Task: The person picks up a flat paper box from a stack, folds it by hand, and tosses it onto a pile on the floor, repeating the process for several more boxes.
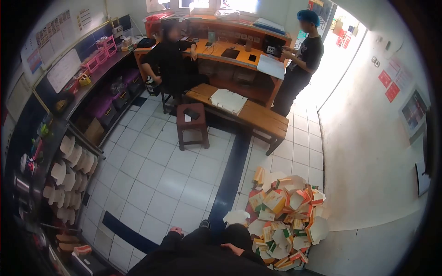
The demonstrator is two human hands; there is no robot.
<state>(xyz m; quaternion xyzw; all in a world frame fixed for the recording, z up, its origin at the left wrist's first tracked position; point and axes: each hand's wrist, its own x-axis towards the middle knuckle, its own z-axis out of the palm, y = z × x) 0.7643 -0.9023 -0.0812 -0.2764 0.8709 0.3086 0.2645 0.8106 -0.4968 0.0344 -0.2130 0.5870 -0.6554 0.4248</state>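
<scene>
black-clad legs are seen lowest, with the right hand (233, 250) laid flat on one thigh, its fingers loosely open and holding nothing. the left hand (176, 229) is rested on the other knee; whether its fingers are curled cannot be told. near the right hand, a pile of folded cartons (285, 221) is heaped on the tiled floor (156, 179).

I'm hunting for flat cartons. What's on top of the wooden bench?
A white flat stack lies on the bench, toward the end by the seated person. The rest of the top is bare wood. What the stack covers cannot be seen.
</scene>
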